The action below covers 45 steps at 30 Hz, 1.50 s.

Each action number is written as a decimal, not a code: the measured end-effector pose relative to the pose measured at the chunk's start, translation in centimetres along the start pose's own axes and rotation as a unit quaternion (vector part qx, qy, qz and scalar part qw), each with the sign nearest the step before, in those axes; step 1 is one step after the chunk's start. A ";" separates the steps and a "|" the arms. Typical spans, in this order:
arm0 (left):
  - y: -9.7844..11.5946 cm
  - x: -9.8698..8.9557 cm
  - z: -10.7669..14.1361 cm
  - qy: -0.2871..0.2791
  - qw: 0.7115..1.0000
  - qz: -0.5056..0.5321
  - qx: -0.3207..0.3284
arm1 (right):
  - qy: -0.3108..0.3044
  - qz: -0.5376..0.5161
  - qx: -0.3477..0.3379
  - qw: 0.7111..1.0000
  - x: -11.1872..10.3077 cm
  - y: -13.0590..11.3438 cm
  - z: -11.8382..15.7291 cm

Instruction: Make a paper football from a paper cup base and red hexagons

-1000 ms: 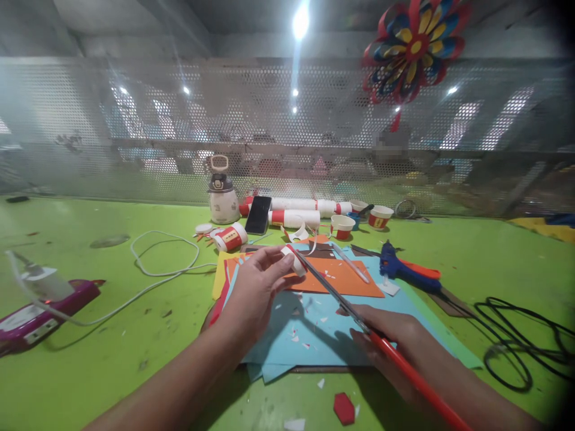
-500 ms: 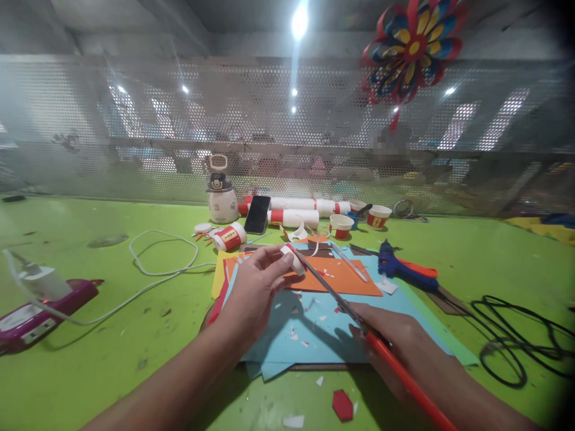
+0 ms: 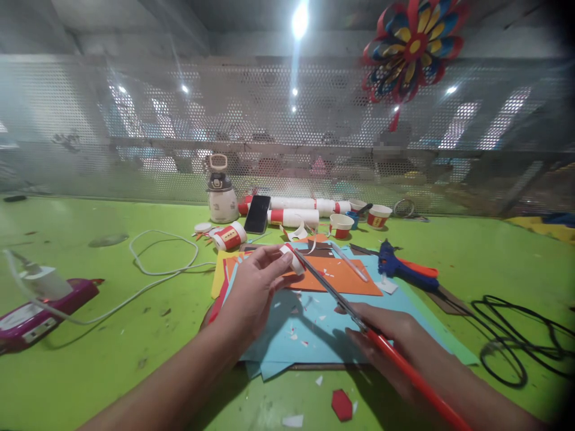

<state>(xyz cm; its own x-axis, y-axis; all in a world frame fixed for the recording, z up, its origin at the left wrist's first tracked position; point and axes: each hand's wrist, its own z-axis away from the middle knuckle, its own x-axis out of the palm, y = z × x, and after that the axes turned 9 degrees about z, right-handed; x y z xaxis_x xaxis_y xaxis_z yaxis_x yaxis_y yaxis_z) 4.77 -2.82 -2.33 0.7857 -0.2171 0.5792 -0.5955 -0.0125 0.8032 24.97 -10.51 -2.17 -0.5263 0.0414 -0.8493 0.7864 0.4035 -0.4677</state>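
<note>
Pinched between the thumb and fingers of my left hand (image 3: 256, 284) is a small white and red cup piece (image 3: 294, 261). My right hand (image 3: 390, 341) grips red-handled scissors (image 3: 335, 293), whose blade tips touch the red edge of that piece. Below both hands lie orange paper (image 3: 354, 281) and light blue sheets (image 3: 287, 335) scattered with tiny white and red scraps. A white pen (image 3: 349, 262) rests on the sheets, beyond the scissors. The near side of the cup piece is partly covered by my left thumb.
A blue glue gun (image 3: 402, 269) with a black cord lies right. Paper cups (image 3: 341, 226), a phone (image 3: 257, 214) and a bottle (image 3: 223, 200) stand or lie behind. A purple power strip (image 3: 49, 311) sits left; a red hexagon (image 3: 342, 405) lies near the front edge.
The scissor handles and my right hand have shifted slightly, with the blades looking closer together. My left hand and the cup piece have barely moved.
</note>
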 end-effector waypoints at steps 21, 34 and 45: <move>0.1 0.2 0.3 0.000 1.000 0.002 -0.004 | -0.033 0.050 0.004 0.998 -0.2 -0.1 0.3; 0.1 0.3 0.3 0.005 1.000 0.016 -0.004 | -0.014 0.058 -0.003 0.998 0.4 0.1 0.3; 0.3 0.2 0.2 0.005 0.999 0.043 -0.025 | -0.024 0.031 0.005 0.999 0.1 -0.1 0.2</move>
<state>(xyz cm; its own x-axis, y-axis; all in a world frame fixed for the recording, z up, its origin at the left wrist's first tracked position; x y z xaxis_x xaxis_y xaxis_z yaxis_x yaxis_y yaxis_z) 4.75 -3.03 -2.00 0.7344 -0.2057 0.6468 -0.6514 0.0540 0.7568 24.89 -10.72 -2.23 -0.4605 0.0215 -0.8874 0.8203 0.3924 -0.4161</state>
